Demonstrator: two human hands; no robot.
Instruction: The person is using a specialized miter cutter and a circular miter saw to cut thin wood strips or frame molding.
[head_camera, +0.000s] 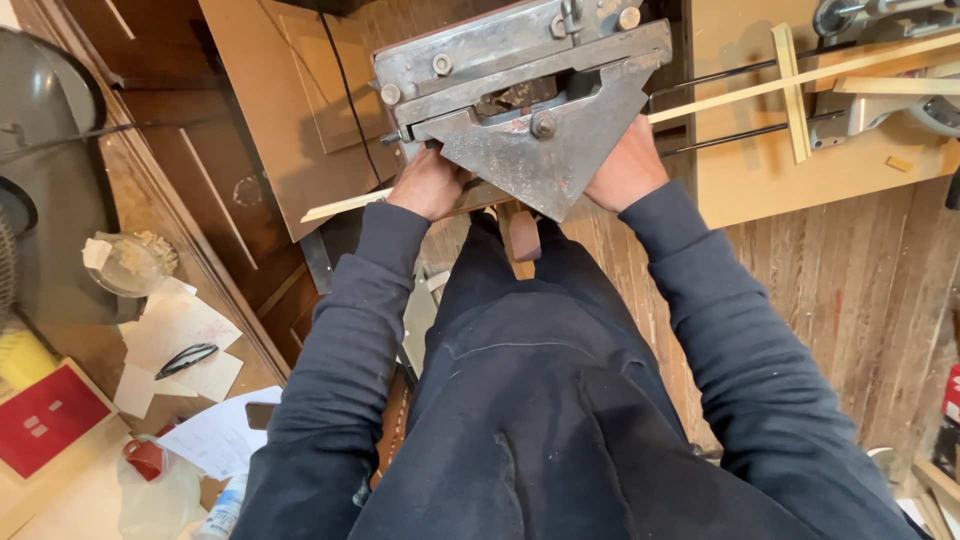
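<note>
Running under a heavy grey metal cutting machine with a triangular front plate, a long pale wooden strip pokes out to the left of the machine and reappears on the right as a thin light moulding slanting up over the workbench. The person's left hand rests on the strip just at the machine's lower left edge, fingers curled down over it; how tightly it grips cannot be told, since the fingertips are hidden beneath the metal. The right hand is tucked against the lower right edge of the triangular plate, its fingers out of sight under the machine, so whether it holds the strip cannot be told. Both arms wear dark navy sleeves. Two black rods extend rightward from the machine across a tan board bench, where a short upright wooden slat crosses the moulding. Left of the person, a cluttered surface carries white papers, a clear glass bowl and a red box.
</note>
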